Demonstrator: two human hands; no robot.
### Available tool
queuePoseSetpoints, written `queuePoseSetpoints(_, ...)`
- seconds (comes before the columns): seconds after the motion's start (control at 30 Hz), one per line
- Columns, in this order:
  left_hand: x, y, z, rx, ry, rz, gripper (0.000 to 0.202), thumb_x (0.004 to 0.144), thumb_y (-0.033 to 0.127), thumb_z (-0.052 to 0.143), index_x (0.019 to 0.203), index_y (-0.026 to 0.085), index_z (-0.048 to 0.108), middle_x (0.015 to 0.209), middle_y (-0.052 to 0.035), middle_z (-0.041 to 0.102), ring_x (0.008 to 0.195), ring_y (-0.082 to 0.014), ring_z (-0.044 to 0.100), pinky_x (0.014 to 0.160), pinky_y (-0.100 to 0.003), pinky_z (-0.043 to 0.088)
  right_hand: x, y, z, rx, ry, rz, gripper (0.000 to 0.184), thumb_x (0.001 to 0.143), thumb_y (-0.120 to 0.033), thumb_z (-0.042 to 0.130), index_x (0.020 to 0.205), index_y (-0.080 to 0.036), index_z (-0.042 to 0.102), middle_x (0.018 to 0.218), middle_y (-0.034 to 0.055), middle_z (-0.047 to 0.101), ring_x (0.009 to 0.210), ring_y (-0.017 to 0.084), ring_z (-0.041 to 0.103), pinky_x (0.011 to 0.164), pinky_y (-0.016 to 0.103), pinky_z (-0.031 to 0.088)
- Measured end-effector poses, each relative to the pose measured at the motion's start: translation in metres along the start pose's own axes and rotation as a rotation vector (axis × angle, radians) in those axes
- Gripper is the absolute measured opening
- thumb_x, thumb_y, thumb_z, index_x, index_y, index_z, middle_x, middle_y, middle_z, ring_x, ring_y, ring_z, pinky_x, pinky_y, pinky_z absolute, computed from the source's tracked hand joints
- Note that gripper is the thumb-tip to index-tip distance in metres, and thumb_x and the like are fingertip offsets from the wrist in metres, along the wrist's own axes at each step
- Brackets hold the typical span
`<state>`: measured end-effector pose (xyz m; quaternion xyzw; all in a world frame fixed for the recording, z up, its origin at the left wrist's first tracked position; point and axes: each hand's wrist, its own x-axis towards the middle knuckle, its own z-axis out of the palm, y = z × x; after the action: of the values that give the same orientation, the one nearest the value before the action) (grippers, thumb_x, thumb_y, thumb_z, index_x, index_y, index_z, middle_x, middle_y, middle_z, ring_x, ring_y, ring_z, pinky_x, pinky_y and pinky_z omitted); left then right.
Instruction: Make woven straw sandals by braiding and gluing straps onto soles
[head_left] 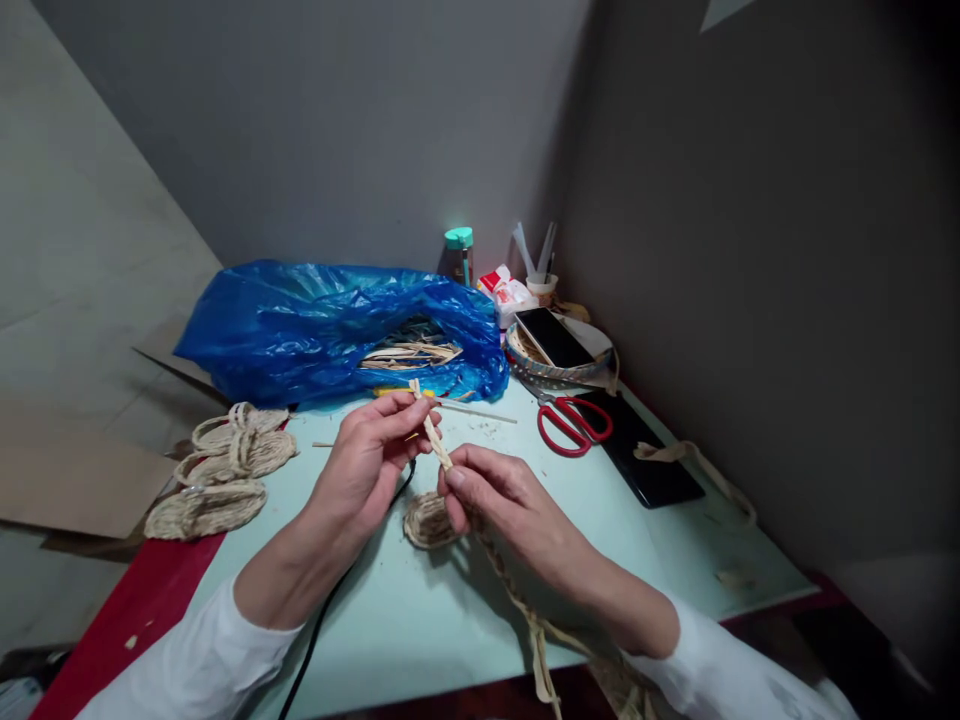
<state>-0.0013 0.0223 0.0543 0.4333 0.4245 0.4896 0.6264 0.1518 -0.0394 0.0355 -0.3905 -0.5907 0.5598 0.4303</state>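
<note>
Between my hands runs a pale straw strip (436, 440), slanting from upper left to lower right. My left hand (367, 455) pinches it near its upper end, thumb against fingers. My right hand (510, 505) grips it lower down, also with thumb and fingers closed. From beneath my right hand a braided straw cord (499, 570) trails down over the table's front edge, ending in loose strands. A small oval woven straw piece (429, 522) lies on the table just below the hands, partly covered by my right fingers.
Woven straw slippers (244, 440) lie at the left. A blue plastic bag (322, 320) of straw strips stands behind. Red-handled scissors (576, 425), a black tablet-like slab (649, 460) and a basket (559, 372) with a phone (553, 337) on it are at the right. A black cable (330, 600) crosses the tabletop.
</note>
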Motion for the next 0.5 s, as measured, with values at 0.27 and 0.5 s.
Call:
queuePoseSetpoints(0.27,0.000,0.001,-0.021,0.762,-0.032,0.716,0.036,0.087,0.012,0.064,0.118,0.029,0.071,0.121,-0.0050,0.071,0.103,-0.0189,0.064,0.089,-0.032,0.051,-0.012,-0.004,-0.013,0.101,0.005,0.183,0.028,0.097,-0.031,0.050,0.072,-0.017,0.052,0.056,-0.0036,0.055,0.052,0.008,0.045,0.054,0.021,0.036)
queuePoseSetpoints(0.5,-0.003,-0.002,-0.021,1.302,-0.255,1.216,0.031,0.093,0.008,0.050,0.104,0.022,0.075,0.093,-0.0083,0.078,0.080,-0.0201,0.066,0.073,-0.032,0.051,-0.024,-0.017,-0.022,0.151,-0.083,0.135,0.030,0.098,-0.037,0.052,0.076,-0.017,0.058,0.061,-0.0012,0.059,0.061,0.011,0.053,0.063,0.023,0.045)
